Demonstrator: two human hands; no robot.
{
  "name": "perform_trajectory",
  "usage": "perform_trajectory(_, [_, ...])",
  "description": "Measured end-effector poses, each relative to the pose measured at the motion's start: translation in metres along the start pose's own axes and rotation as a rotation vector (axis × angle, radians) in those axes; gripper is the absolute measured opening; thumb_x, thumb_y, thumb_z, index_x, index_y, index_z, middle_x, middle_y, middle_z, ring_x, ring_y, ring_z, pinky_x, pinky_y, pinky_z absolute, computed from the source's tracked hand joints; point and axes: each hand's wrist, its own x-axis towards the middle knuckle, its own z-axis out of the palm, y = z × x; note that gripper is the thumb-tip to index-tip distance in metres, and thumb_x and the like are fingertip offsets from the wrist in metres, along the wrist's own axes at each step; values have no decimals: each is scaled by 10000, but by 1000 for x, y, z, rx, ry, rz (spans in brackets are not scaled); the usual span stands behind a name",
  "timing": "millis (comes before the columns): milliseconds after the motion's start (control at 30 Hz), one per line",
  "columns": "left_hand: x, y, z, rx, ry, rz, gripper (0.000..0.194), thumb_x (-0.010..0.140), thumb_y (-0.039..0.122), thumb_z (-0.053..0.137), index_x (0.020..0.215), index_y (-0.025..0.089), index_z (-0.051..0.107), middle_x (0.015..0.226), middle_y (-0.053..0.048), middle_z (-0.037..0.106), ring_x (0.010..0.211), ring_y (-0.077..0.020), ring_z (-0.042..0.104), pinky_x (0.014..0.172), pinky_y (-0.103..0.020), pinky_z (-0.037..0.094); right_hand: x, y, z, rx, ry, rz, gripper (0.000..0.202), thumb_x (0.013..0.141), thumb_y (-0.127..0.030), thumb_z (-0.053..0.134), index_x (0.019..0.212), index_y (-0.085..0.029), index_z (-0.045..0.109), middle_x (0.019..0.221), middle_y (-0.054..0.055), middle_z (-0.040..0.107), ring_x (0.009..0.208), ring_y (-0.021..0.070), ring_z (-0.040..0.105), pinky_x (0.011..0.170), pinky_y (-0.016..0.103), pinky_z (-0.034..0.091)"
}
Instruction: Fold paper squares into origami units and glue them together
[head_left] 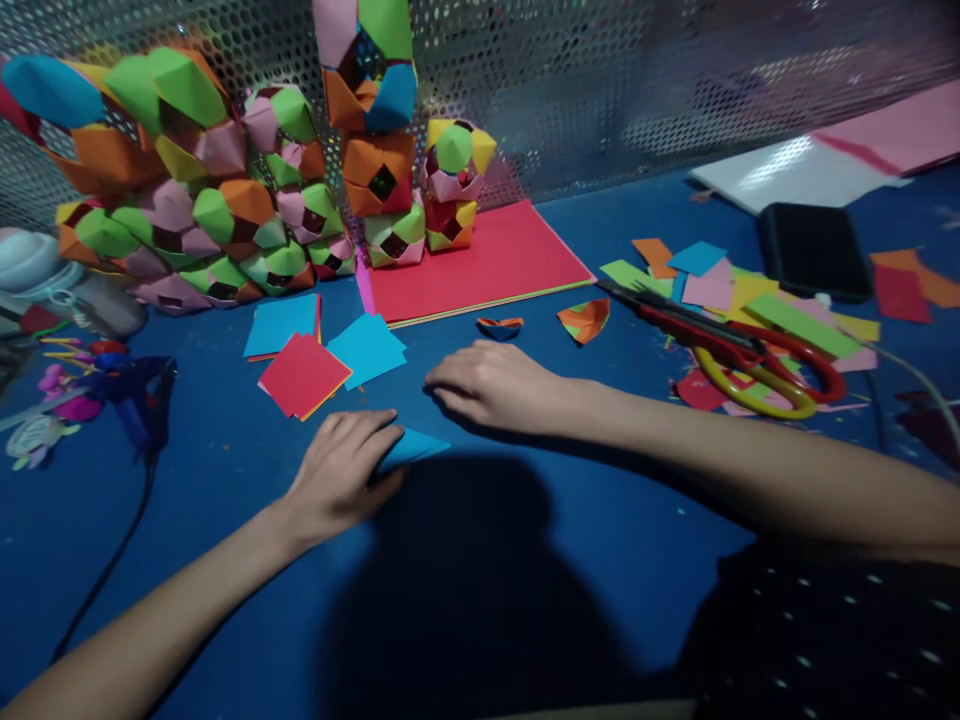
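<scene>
My left hand (346, 462) grips a blue paper (414, 448) folded to a pointed shape, with the fingers over it and the thumb at its near edge. Part of the paper is hidden under the fingers. My right hand (499, 385) rests palm down on the table, its fingers loosely bent and no object visible in them. Just beyond it lie a small folded orange paper piece (500, 327) and an orange-and-green one (585, 321). Red paper squares (304, 376) and blue paper squares (367, 350) lie beyond my left hand.
Joined folded-paper units (232, 215) stand against the perforated metal panel (600, 90). Red sheets (472, 262) lie before it. At right are scissors (750, 350), paper scraps (806, 325) and a black phone-like object (814, 250). A blue glue gun (135, 400) with a cord lies left.
</scene>
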Motion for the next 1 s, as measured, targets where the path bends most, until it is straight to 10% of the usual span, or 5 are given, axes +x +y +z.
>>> perform_trajectory(333, [5, -4, -7, -195, 110, -323, 225, 807, 317, 567, 994, 194, 558, 1000, -70, 625, 993, -211, 556, 867, -364, 434, 3, -11, 10, 491, 184, 152, 240, 866, -278, 483, 993, -127, 620, 900, 68, 671, 793, 152, 602, 700, 262, 433])
perform_trajectory(667, [19, 9, -8, -760, 248, -746, 159, 757, 308, 611, 835, 182, 554, 885, -15, 567, 804, -137, 516, 742, -257, 400, 6, -27, 14, 855, 51, 278, 270, 832, -418, 497, 867, -158, 562, 633, -9, 583, 588, 116, 527, 538, 226, 376])
perform_trajectory(1000, [53, 13, -2, -1289, 565, -808, 145, 716, 240, 650, 796, 179, 547, 717, 39, 540, 641, -90, 485, 640, -212, 379, 16, 3, 26, 826, 591, 287, 333, 738, -245, 598, 1041, -182, 473, 1047, 64, 536, 904, 156, 514, 782, 319, 435])
